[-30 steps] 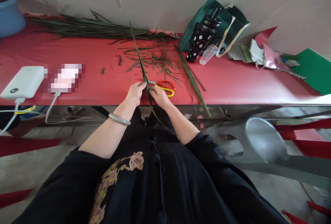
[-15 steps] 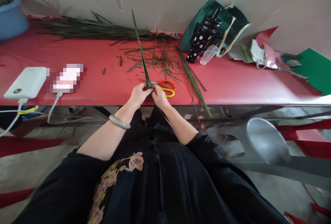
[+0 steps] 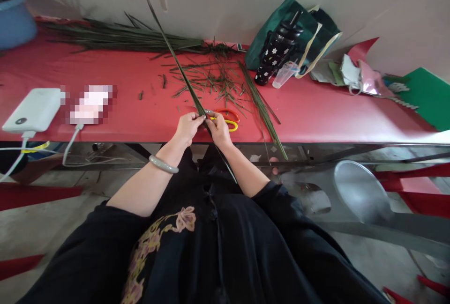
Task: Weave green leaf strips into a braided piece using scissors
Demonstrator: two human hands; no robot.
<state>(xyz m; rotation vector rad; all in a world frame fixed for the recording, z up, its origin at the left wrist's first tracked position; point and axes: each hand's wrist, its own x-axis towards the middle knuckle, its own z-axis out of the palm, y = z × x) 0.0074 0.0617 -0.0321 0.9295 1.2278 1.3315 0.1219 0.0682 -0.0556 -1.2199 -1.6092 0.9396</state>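
Note:
A long green leaf strip [image 3: 176, 60] is pinched between my left hand [image 3: 188, 127] and my right hand [image 3: 218, 129] at the front edge of the red table [image 3: 133, 102]. The strip's tip slants up and to the left toward the wall, and its lower end hangs down over my lap. Orange and yellow scissors [image 3: 227, 117] lie on the table just behind my right hand. A grey bangle [image 3: 162, 164] circles my left wrist.
Cut leaf scraps [image 3: 211, 79] and a bundle of long leaves [image 3: 123, 37] cover the table's middle and back. A white power bank [image 3: 33, 109] with cables lies left. A black floral bottle [image 3: 276, 51], green bag [image 3: 298, 27] and plastic cup [image 3: 283, 74] stand right.
The strip's upper tip has swung leftward, from nearly straight up to a steep left slant. Both hands have stayed together at the table edge, gripping the same spot.

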